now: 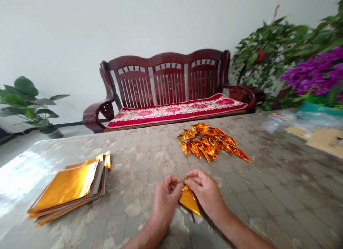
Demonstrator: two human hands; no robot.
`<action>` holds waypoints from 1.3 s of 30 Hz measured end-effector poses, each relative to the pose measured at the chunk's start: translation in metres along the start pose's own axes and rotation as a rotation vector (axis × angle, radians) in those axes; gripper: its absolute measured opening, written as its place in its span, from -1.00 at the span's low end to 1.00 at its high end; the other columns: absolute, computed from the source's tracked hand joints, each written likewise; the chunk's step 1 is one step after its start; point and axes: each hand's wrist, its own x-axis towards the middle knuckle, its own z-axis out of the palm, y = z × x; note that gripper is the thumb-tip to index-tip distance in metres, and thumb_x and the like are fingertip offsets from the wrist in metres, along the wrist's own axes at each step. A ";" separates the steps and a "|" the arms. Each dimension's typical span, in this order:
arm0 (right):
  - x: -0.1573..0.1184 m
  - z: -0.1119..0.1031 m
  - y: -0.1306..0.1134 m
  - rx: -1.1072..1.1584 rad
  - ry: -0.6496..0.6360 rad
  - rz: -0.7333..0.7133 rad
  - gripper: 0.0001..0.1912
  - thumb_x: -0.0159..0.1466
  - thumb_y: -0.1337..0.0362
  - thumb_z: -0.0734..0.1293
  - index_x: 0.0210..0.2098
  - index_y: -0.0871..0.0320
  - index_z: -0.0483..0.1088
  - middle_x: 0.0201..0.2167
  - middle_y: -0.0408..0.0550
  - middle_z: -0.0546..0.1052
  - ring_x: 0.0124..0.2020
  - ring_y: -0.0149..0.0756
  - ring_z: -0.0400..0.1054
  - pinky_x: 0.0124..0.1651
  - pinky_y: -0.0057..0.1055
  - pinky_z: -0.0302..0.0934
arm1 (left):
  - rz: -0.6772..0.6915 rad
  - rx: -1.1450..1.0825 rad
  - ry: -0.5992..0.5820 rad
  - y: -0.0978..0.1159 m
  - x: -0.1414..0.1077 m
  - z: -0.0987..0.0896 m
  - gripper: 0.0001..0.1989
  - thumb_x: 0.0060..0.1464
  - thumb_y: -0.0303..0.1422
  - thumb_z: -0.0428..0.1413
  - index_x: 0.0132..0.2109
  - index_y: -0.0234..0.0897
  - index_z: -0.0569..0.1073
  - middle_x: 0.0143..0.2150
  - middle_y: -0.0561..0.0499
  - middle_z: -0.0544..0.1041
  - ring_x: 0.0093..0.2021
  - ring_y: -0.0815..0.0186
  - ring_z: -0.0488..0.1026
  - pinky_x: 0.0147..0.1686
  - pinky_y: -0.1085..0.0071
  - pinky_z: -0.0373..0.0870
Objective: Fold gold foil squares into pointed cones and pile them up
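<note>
Between my hands is a sheet of gold foil paper [189, 202], folded to a pointed shape with one corner hanging down toward me. My left hand [166, 197] pinches its upper left edge between thumb and fingers. At the top right edge, my right hand [205, 190] grips it the same way, and the fingertips of both hands nearly meet. Beyond my hands lies a loose pile of folded gold foil pieces [207, 142], pointed at the ends. Off to the left sits a stack of flat gold foil sheets [66, 184], somewhat uneven at its edges.
A patterned cover lies over the table [134, 159]. At the right rear are cardboard [325, 140] and clear plastic wrapping [280, 121]. Behind the table stands a dark red wooden bench [167, 83] with a red cushion [177, 109]. Potted plants flank it, purple flowers [312, 75] at right.
</note>
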 end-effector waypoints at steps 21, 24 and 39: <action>0.000 -0.002 -0.008 -0.124 -0.024 -0.102 -0.82 0.20 0.18 0.29 -0.44 0.11 0.45 -0.53 -0.19 0.48 -0.45 -0.33 0.34 -0.35 -0.46 0.19 | -0.115 -0.179 -0.159 0.012 0.005 -0.007 -0.59 -0.07 -0.03 0.26 -0.39 -0.33 0.42 -0.63 0.11 0.42 -0.66 0.49 0.27 -0.62 0.59 0.17; -0.003 -0.001 -0.009 -0.140 -0.017 -0.107 -0.82 0.21 0.21 0.29 -0.44 0.10 0.48 -0.52 -0.19 0.51 -0.44 -0.33 0.36 -0.34 -0.46 0.20 | -0.128 -0.195 -0.166 0.011 0.006 -0.007 -0.58 -0.11 -0.05 0.29 -0.41 -0.34 0.41 -0.64 0.11 0.41 -0.66 0.51 0.26 -0.64 0.61 0.15; -0.004 -0.005 -0.009 -0.263 -0.015 -0.219 -0.82 0.23 0.28 0.28 -0.41 0.08 0.52 -0.43 -0.15 0.59 -0.36 -0.29 0.44 -0.23 -0.44 0.26 | -0.102 -0.070 -0.058 0.018 -0.001 -0.003 -0.76 -0.20 -0.26 0.32 -0.47 -0.37 0.53 -0.60 0.05 0.49 -0.59 0.43 0.35 -0.56 0.55 0.24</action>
